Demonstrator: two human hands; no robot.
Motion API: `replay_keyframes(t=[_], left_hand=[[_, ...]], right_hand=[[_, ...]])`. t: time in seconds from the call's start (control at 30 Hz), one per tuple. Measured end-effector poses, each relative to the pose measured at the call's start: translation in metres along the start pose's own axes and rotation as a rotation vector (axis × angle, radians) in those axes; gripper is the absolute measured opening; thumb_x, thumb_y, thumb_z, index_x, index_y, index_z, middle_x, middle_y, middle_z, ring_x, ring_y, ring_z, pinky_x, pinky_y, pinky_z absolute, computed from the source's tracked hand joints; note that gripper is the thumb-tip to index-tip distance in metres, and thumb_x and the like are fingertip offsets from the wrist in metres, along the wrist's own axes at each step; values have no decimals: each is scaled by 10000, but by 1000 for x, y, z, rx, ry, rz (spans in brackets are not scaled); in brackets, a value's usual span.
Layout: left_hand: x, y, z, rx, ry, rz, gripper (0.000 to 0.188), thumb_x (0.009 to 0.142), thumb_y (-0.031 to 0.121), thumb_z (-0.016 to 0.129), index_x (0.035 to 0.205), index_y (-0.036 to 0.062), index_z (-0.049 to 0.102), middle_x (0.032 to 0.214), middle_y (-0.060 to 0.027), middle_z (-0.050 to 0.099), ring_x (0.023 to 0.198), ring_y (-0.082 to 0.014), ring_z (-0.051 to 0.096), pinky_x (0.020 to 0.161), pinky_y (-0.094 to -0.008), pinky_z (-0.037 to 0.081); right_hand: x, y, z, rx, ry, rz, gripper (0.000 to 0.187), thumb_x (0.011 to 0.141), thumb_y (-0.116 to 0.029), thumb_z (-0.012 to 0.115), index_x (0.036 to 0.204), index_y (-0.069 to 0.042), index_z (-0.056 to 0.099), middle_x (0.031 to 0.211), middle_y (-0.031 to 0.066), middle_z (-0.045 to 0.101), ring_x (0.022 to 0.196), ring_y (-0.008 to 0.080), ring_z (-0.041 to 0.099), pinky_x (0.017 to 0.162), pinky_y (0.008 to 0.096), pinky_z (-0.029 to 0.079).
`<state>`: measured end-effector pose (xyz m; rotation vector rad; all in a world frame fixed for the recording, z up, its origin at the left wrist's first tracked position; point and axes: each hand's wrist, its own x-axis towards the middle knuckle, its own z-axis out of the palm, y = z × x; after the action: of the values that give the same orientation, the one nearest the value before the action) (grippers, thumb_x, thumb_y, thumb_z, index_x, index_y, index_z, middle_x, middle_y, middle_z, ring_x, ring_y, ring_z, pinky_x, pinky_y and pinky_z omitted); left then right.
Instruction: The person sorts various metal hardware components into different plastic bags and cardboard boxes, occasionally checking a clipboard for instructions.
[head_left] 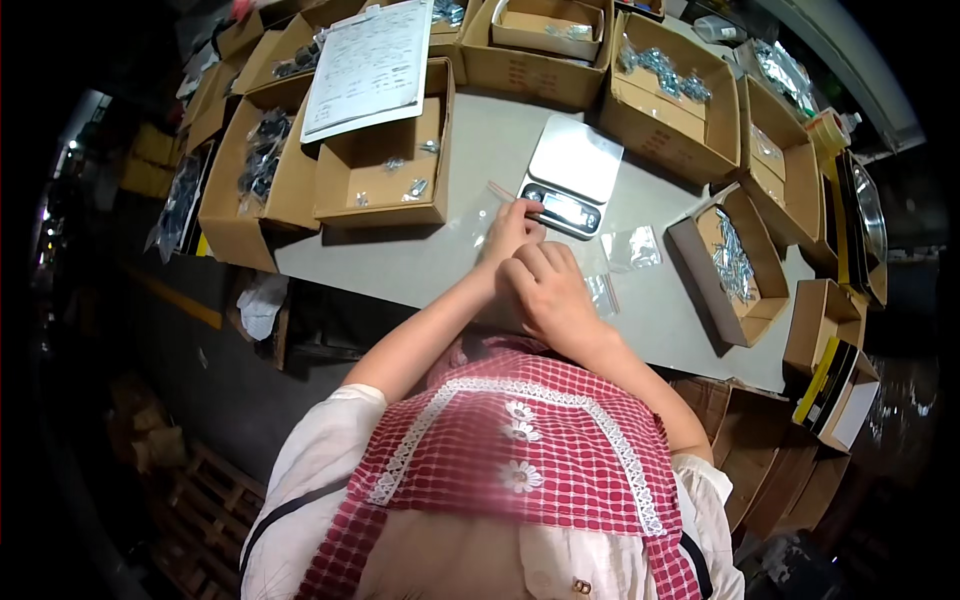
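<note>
My left hand [510, 236] is at the near edge of a digital scale [578, 160], its fingertips by the lit display panel. A clear zip bag [474, 218] with a reddish strip lies against that hand's left side. Close behind and to the right, my right hand [552, 292] has its fingers curled downward, closed. Whatever either hand grips is hidden beneath the fingers. Another clear bag [602, 294] lies flat beside my right hand. A small bag with shiny contents [632, 248] rests right of the scale, whose white platform bears nothing.
Cardboard boxes of metal hardware ring the grey table [370, 264]. Left of the scale stands a box with several small packets [440, 205], a clipboard with paper [368, 70] across its top. To the right is a narrow box of long screws [752, 312]; a box of bagged hardware [690, 130] stands behind.
</note>
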<state>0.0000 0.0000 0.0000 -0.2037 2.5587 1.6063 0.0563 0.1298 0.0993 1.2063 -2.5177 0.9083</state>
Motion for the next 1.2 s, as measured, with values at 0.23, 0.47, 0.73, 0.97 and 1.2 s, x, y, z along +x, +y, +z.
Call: replay_keyframes(t=[0.23,0.47,0.73,0.97,1.2], left_hand=[[8,-16,5,25,151,156,415,836,114,669,1229,25,567,1229,-178,570,980,-260,666,838,-366,548],[-32,9,-23,227,68,612,279,808,-2,616,1081,51,641,1195,-164,614,1057,-344,607,918,-426,492],[-69,-2,-4,401,-406,1045,208,750,47,653,951,77,700,1139,-86,661,1067,-282,588,970,-419,452],[-73,-3,-11,436,-420,971,231,730,35,663,949,88,718,1097,-23,698,1027,-250,594,963,-392,454],[-75,0,-5,343,-376,883,213,757,7,662,942,95,718,1061,-18,705,1021,-260,590,962,-390,450]], right_hand=[[-7,-9,-2,170,75,100,164,791,-61,634,938,-27,568,955,156,551,906,356,533,829,422,420],[-102,58,9,-4,95,602,148,818,-173,654,904,-54,662,1102,141,591,1111,380,478,972,504,359],[-117,71,34,-383,83,544,209,762,-143,680,927,-18,646,1107,163,570,1116,385,473,1010,510,324],[-127,95,-10,-303,35,942,417,690,-311,841,951,-58,637,1066,161,566,1049,365,481,936,481,372],[-150,86,4,-159,147,892,326,735,-275,793,984,-105,670,1099,128,585,1086,360,477,952,465,370]])
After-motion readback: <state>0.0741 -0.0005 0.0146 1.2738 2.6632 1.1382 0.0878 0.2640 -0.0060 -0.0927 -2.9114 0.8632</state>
